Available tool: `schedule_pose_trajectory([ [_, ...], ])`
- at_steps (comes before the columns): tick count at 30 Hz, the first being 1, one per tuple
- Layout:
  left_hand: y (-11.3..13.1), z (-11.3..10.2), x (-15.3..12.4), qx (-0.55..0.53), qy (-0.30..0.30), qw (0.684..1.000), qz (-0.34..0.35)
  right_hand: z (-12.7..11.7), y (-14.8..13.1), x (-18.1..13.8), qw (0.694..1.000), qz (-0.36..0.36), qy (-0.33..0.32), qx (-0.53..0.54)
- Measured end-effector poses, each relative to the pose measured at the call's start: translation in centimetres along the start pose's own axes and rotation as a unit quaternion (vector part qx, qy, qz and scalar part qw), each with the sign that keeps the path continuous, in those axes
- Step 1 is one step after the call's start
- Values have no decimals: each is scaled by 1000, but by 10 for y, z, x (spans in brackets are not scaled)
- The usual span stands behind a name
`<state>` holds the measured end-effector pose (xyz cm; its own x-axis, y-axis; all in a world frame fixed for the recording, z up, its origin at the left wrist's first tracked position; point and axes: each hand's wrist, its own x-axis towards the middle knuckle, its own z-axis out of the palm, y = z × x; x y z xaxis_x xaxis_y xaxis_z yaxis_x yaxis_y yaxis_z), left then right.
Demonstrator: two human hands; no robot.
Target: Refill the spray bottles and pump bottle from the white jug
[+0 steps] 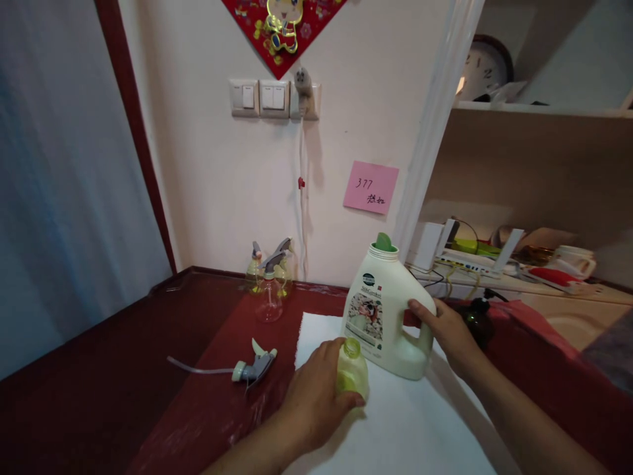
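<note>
My left hand (314, 392) is wrapped around a small yellow-green see-through spray bottle (353, 366), which stands upright with its neck uncovered. Beside it, a pale green laundry detergent jug (395, 316) rests on a white sheet (400, 422). My right hand (445, 323) grips the jug's handle from the right, thumb over the top. A green spout shows in the jug's uncapped mouth. Left of the sheet, a grey-and-green trigger spray head (254, 368) lies on its side, its thin clear tube pointing left.
Several spray bottles (270, 300) with trigger heads stand by the wall. A dark pump bottle (479, 316) is behind my right wrist. A white router (475, 257) and other items sit on a shelf at right. A white cord (302, 218) hangs from the wall socket.
</note>
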<state>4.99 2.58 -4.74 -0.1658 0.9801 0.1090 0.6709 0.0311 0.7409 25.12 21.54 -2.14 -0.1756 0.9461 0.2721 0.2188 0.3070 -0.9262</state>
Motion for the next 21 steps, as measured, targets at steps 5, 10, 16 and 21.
schedule_pose_trajectory([
  [5,7,-3,-1,42,-19,999,-25,14,7,3,999,-12,39,20],
  [10,14,-7,-4,74,-24,996,-33,20,4,-3,996,-21,87,0],
  [16,18,-10,-5,94,-24,995,-35,-7,-27,-17,995,-39,80,-54],
  [21,12,-7,-2,99,-19,995,-8,-45,-58,-29,990,-42,41,-128],
])
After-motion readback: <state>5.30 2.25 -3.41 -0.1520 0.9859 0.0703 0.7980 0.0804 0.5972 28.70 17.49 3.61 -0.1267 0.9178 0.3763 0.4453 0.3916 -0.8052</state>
